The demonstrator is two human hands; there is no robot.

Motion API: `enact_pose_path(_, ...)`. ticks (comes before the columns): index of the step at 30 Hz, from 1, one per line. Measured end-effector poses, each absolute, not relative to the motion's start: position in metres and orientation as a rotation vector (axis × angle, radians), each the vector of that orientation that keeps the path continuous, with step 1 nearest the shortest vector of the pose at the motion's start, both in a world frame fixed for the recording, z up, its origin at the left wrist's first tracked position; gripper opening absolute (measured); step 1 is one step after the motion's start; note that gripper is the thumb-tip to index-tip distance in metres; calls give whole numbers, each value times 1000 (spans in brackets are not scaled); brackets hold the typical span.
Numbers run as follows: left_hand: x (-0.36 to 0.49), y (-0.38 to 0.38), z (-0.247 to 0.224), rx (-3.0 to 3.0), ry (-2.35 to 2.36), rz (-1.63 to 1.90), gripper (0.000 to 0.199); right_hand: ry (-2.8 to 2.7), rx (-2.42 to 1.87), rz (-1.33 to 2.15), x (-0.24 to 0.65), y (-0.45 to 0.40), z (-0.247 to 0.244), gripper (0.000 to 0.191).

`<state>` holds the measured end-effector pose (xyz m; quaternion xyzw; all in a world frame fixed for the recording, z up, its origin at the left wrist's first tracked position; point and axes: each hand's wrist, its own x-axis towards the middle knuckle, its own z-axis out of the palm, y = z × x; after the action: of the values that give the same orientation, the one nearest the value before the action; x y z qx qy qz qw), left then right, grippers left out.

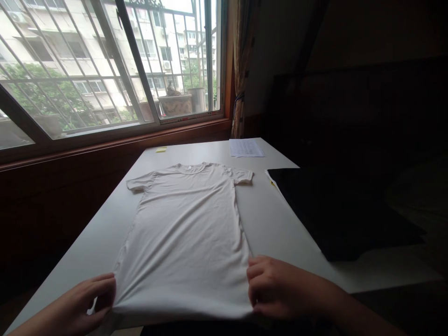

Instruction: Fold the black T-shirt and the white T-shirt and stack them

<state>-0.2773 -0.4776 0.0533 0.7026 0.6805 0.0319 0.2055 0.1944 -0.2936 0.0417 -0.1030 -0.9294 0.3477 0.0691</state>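
Note:
A white short-sleeved T-shirt (189, 224) lies spread on a white table (280, 224), its collar toward the far end and its hem toward me. Diagonal creases run across its front. My left hand (93, 301) pinches the shirt's lower left corner, thumb below and fingers above. At the lower right corner, my right hand (271, 287) has its fingers curled round the edge of the fabric. Between the two hands the hem is drawn fairly straight along the table's near edge.
Papers (247, 148) and yellow sticky notes (161, 150) lie at the table's far end. Dark cloth (336, 214) covers part of the right side. Behind stand a barred window (105, 70) and a tied curtain (241, 70).

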Motion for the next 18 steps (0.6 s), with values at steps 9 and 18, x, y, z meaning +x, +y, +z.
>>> enact_pose_path(9, -282, -464, 51, 1747, 1916, 91, 28, -2727, -596, 789, 191, -275, 36, 9)
enact_pose_path(18, -299, -478, 32, 1812, 2156, -8, 21, -2771, -630, 757, 194, -268, 35, 6)
